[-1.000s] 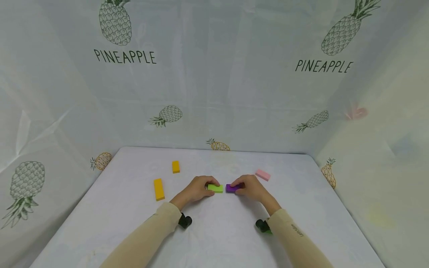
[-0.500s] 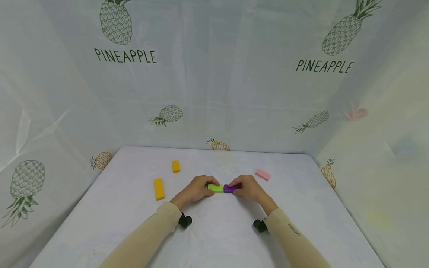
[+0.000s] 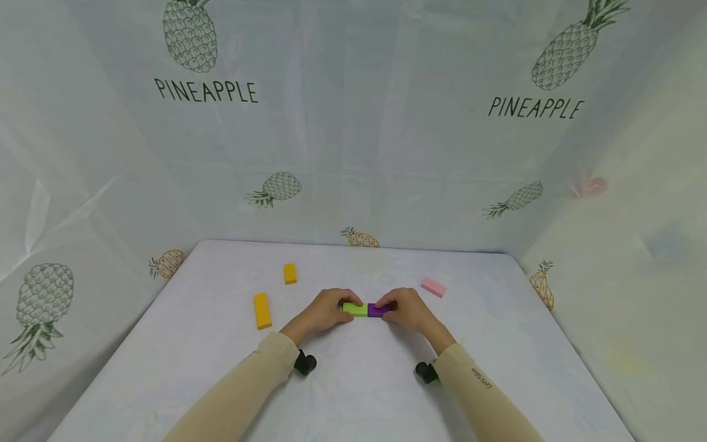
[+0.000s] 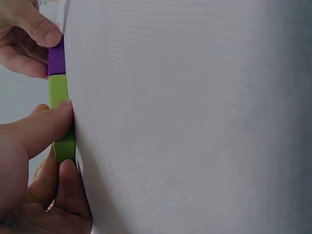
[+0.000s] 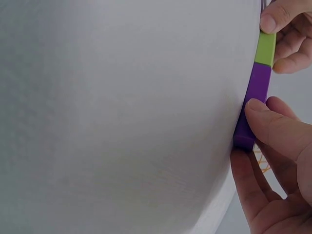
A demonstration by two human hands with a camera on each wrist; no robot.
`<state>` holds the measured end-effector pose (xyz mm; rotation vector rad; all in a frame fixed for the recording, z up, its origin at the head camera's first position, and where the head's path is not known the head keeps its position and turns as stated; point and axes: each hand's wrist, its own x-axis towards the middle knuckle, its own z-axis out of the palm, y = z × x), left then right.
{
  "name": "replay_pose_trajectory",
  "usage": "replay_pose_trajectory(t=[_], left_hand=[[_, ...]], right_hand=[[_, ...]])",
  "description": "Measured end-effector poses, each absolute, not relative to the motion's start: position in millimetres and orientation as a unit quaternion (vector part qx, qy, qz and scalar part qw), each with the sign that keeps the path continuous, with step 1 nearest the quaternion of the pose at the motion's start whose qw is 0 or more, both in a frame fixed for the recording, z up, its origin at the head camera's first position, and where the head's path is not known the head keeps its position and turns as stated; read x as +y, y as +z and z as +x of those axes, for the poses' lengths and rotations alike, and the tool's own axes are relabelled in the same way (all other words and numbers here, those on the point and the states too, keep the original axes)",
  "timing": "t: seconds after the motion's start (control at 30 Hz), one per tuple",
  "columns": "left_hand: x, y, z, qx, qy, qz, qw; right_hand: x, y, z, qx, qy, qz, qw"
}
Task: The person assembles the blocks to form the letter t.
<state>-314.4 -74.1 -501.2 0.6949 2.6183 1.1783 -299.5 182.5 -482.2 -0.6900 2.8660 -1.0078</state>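
Note:
Near the middle of the table, the left hand [image 3: 326,311] pinches a lime green block [image 3: 355,310] between thumb and fingers. The right hand [image 3: 409,310] pinches a purple block [image 3: 377,310] in the same way. Both blocks lie flat, end to end and touching, in one straight row. In the left wrist view the green block [image 4: 59,88] meets the purple block [image 4: 57,61] with no visible gap. The right wrist view shows the thumb on the side of the purple block [image 5: 257,85] and a finger at its far end.
A long orange-yellow block [image 3: 262,311] and a shorter one [image 3: 289,274] lie to the left on the white table [image 3: 353,393]. A pink block [image 3: 433,287] lies behind and right of the right hand. Behind the table hangs a pineapple-print cloth [image 3: 353,135].
The right hand has slid the purple block leftward, closing the gap to the green block. The left hand and the green block have stayed in place.

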Motion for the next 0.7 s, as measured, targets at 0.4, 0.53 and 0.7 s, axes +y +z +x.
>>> replay_pose_trajectory(t=[0.4, 0.53, 0.7], left_hand=[[-74.2, -502.9, -316.3, 0.884, 0.393, 0.235, 0.094], [-74.3, -502.2, -316.2, 0.884, 0.393, 0.234, 0.096], [-74.5, -501.6, -315.8, 0.886, 0.390, 0.232, 0.096]], right_hand=[[180.3, -480.2, -297.8, 0.922, -0.327, -0.207, 0.015], [178.7, -479.6, -297.7, 0.923, -0.325, -0.203, 0.019], [177.5, -479.6, -297.4, 0.926, -0.322, -0.196, 0.021]])
